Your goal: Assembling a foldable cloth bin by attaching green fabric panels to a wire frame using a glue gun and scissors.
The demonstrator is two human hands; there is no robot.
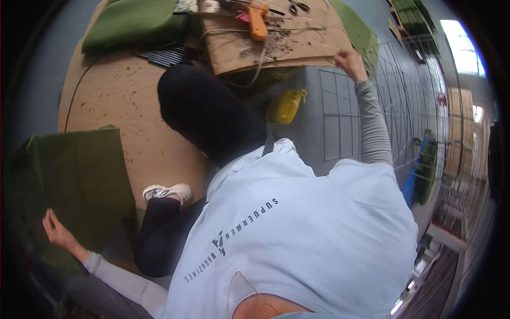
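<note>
Yellow jug [288,108], contents hidden; open grey floor [312,130] beside.
Left hand [59,234] by green cloth [82,170], fingers pressed together; right hand [351,64] near cardboard [228,48] edge, fingers curled shut.

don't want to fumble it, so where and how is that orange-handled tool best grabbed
Probably by its thick orange handle, coming from the near right with the right hand. The handle juts toward the person over the cardboard, while the tool's other end lies among clutter. Mind the pale cord close by.
</note>
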